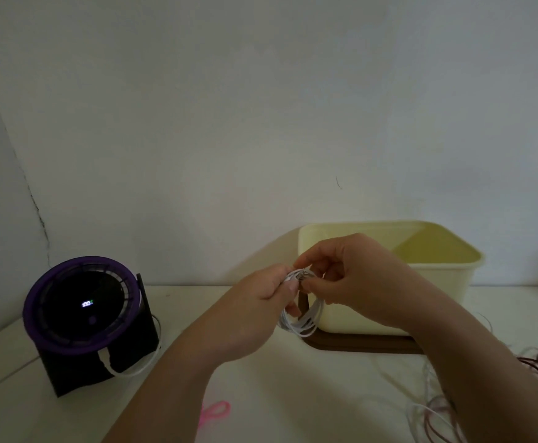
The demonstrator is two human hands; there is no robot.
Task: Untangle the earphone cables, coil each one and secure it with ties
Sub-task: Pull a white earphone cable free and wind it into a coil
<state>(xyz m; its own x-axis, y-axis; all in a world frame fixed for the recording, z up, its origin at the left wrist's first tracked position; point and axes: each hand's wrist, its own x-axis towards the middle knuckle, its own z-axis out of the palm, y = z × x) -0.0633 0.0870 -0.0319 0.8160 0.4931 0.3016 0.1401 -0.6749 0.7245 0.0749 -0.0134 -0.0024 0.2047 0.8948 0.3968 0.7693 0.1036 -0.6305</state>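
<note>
A coiled white earphone cable [306,318] hangs in the air between both hands, in front of the yellow box. My left hand [261,298] grips the top of the coil from the left. My right hand [350,276] pinches a small silvery tie [304,275] at the top of the coil. A loose heap of white and pinkish earphone cables [536,372] lies on the table at the right, partly behind my right forearm. A pink tie [214,410] lies on the table near the front, under my left forearm.
A pale yellow open box [446,282] stands on a brown lid [357,345] at the back right against the wall. At the left is a purple-rimmed black round device [85,308] with a lit display and a white cable plugged in.
</note>
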